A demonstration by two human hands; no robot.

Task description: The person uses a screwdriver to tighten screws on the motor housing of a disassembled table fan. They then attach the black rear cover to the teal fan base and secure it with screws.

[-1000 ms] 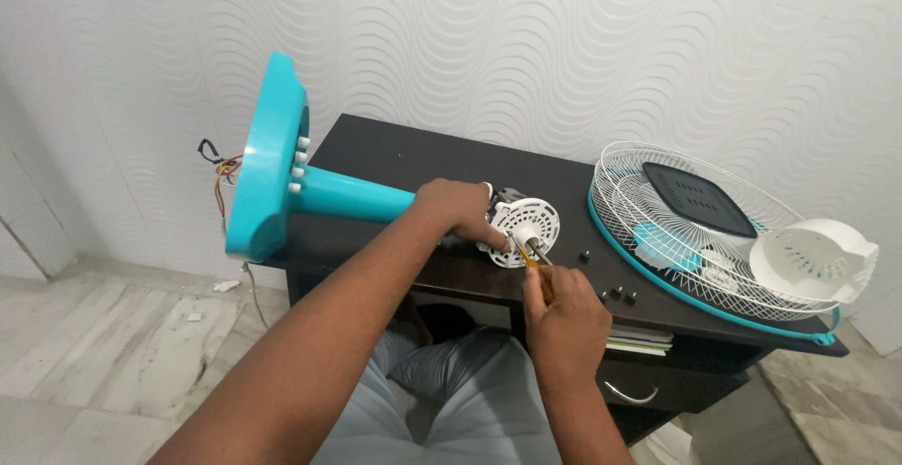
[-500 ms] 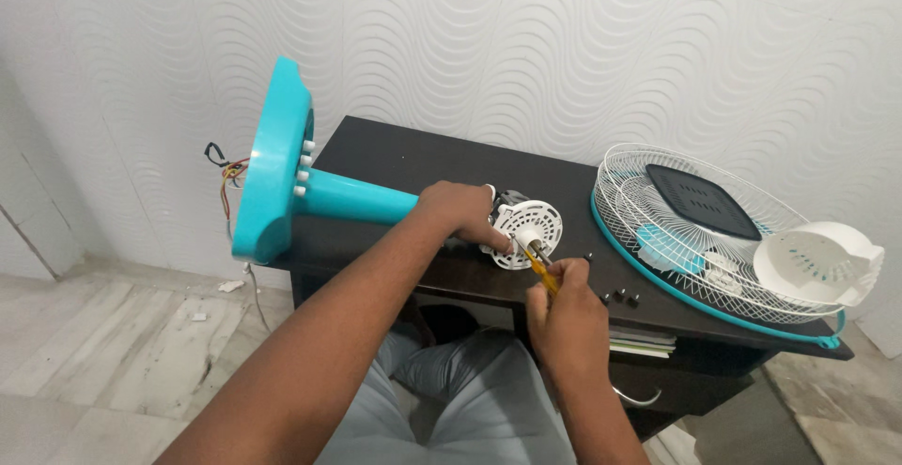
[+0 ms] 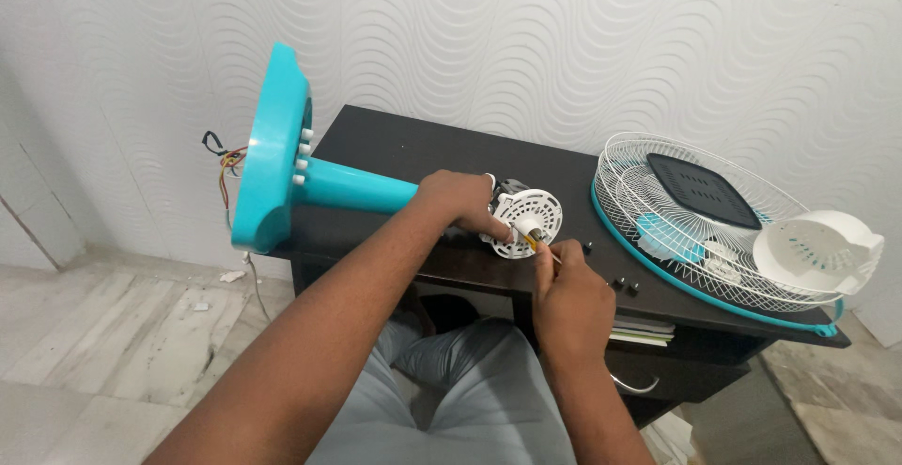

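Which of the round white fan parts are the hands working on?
The small vented motor cover on the teal stand, not the wire grille or white housing.

Bright, even light fills the room, soft and white, with no single lamp showing. The wavy white wall comes close to washing out near the top right, though its ripples still read. The dark surface carries a dull sheen along its far edge, no hard glare. Shadows are faint: a soft one under the left hand, another beneath the wire fan guard. Focus is sharp at centre; the right hand is crisp. Straight lines bow at the edges, floor tiles bending at the left, and the near forearm swells at the bottom.
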